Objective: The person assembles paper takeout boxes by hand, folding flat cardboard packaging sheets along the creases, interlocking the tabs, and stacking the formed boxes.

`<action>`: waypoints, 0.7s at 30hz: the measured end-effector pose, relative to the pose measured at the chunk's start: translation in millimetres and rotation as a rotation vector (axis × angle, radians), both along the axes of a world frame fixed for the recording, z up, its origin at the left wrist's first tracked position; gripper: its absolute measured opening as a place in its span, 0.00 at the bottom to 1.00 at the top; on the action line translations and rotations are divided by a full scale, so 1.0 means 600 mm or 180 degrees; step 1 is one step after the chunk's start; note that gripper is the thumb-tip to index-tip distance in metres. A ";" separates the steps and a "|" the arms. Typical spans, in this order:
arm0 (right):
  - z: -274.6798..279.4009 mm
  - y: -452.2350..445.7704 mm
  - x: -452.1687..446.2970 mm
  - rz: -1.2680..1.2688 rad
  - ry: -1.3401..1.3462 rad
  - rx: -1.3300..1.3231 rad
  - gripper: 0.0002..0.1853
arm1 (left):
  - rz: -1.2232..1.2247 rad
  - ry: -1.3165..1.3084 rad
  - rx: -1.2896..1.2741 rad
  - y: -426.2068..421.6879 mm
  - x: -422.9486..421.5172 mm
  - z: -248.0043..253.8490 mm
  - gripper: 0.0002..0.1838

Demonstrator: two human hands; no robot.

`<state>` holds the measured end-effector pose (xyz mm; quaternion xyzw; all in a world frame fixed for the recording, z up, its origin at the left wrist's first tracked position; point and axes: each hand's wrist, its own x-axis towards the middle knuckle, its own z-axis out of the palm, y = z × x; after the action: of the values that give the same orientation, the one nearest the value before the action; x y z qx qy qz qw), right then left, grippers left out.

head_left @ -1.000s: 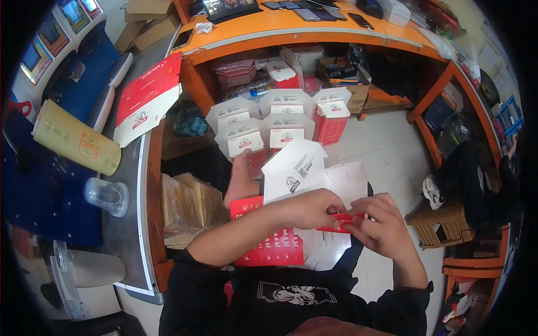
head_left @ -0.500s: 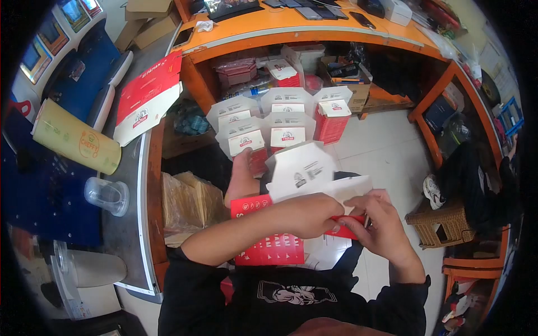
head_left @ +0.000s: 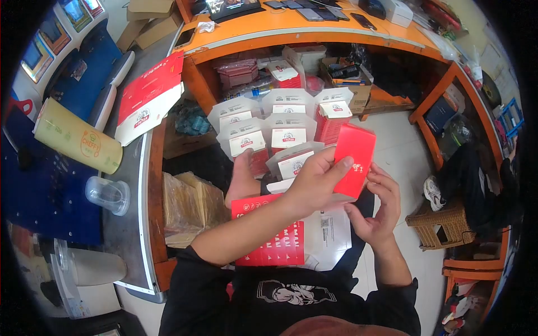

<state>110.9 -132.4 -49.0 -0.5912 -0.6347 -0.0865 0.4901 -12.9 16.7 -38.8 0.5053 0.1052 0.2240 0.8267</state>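
the red carton (head_left: 356, 162) is held up above the lap, tilted, its face plain glossy red with a small white print near the middle and a pale strip along its lower edge. the left hand (head_left: 316, 185) pinches it, thumb flat on the face, the other fingers mostly hidden. the right hand (head_left: 382, 210) is just beside it, fingers bent and thumb spread away; whether a fingertip touches is unclear. beneath lie printed red sheets (head_left: 286, 241).
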 end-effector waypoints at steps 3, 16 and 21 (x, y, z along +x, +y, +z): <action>-0.025 -0.001 0.008 0.0194 0.0157 0.0144 0.31 | 0.0173 0.0011 -0.0522 -0.006 0.006 0.010 0.16; -0.010 0.043 0.002 -0.0430 0.1234 0.0592 0.31 | -0.0315 -0.0313 -0.0779 -0.006 0.022 0.027 0.14; -0.006 0.028 0.006 -0.1030 -0.0244 0.0431 0.18 | 0.0020 -0.0248 -0.0146 -0.009 0.022 0.017 0.15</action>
<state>114.3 -115.5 -52.4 -0.6475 -0.5422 -0.2292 0.4839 0.2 11.1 -28.4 0.4768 0.0796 0.2436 0.8408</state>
